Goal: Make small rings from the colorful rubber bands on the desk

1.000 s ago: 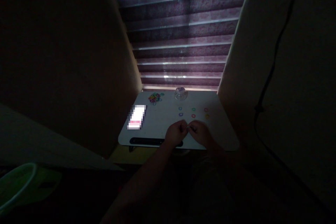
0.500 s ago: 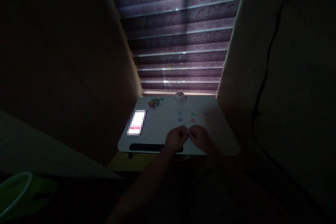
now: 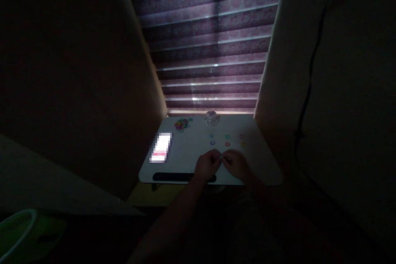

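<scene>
Over the front of a small white table (image 3: 188,152), my left hand (image 3: 207,165) and my right hand (image 3: 235,163) meet fingertip to fingertip. Both are closed in a pinch on something small and pale that I cannot make out in the dim light. Just beyond them lie small coloured rings in two rows: a blue ring (image 3: 211,135), a green ring (image 3: 227,136) and a pink ring (image 3: 241,136) behind, a purple ring (image 3: 212,142), a red ring (image 3: 227,144) and a yellow ring (image 3: 243,144) in front.
A heap of coloured rings (image 3: 181,124) lies at the table's back left. A clear round container (image 3: 212,119) stands at the back edge. A lit phone (image 3: 161,147) rests on the left, a dark slot (image 3: 171,177) along the front. A green bucket (image 3: 31,231) is at lower left.
The view has tilted slightly, so the table sits a little lower in the picture. My hands stay together in the same pinch, with hardly any movement.
</scene>
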Demonstrator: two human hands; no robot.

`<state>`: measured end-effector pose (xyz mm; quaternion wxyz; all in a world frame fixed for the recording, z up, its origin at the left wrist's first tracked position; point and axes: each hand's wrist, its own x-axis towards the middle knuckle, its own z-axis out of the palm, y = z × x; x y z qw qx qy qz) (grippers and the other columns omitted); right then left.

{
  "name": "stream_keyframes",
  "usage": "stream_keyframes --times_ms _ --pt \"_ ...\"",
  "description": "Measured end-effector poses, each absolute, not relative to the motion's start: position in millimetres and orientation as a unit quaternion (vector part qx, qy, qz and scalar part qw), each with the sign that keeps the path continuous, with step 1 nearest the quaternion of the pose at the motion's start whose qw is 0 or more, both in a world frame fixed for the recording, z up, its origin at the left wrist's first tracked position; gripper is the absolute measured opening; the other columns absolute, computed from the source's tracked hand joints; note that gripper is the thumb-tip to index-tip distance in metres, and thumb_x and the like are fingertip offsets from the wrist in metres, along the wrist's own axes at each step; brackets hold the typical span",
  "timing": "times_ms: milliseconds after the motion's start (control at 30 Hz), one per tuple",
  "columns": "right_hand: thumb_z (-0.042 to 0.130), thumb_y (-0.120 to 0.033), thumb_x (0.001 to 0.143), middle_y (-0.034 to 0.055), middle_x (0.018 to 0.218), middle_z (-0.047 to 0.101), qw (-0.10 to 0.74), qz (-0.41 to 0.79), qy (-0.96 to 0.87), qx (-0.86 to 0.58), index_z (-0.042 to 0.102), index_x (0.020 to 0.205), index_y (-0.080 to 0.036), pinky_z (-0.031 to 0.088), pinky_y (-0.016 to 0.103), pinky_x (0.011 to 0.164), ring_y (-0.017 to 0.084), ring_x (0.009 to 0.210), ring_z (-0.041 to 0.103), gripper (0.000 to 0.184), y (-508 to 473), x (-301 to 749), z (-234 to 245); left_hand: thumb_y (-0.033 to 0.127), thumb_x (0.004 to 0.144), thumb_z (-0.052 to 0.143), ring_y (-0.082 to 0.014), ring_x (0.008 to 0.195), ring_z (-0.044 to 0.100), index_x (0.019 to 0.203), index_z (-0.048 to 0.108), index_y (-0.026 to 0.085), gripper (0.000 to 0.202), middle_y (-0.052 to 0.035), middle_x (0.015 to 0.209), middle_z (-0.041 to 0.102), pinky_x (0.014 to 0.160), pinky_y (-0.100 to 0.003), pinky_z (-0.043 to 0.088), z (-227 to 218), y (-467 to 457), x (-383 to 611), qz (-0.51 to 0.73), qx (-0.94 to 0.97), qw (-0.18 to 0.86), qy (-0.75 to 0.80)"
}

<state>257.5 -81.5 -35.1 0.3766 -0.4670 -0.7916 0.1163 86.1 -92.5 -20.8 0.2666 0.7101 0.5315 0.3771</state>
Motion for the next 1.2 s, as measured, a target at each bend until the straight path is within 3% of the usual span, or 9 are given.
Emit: stream_keyframes --times_ms 500,900,1200 --pt "0.058 -0.019 0.083 0.0032 0.073 0.066 0.37 0.107 -0.795 -0.469 0.07 0.076 -0.021 0.042 0.028 0.068 0.017 0.07 0.058 0.014 -78.5 256.8 -38.9 0.025 0.081 0.062 -0.0118 0.068 0.062 0.089 0.066 0.019 0.01 0.0016 0.077 0.069 0.064 -0.021 0.044 -20.5 -92.2 86.3 0.372 0.706 0.267 0.541" --pt "0.058 -0.015 0.081 0.0059 0.086 0.073 0.384 0.119 -0.786 -0.469 0.074 0.091 -0.022 0.046 0.032 0.077 0.02 0.081 0.063 0.02 -80.9 255.3 -36.1 0.025 0.084 0.059 -0.0118 0.074 0.065 0.094 0.071 0.021 0.016 0.0021 0.083 0.072 0.071 -0.021 0.047 -19.3 -94.1 84.5 0.371 0.734 0.272 0.5" --pt "0.059 -0.015 0.082 0.0043 0.084 0.072 0.375 0.123 -0.795 -0.46 0.074 0.09 -0.023 0.046 0.03 0.076 0.019 0.079 0.063 0.02 -81.9 256.0 -33.1 0.03 0.085 0.059 -0.0143 0.079 0.066 0.097 0.073 0.021 0.02 0.0004 0.088 0.074 0.078 -0.023 0.049 -16.2 -94.7 84.0 0.358 0.731 0.289 0.504"
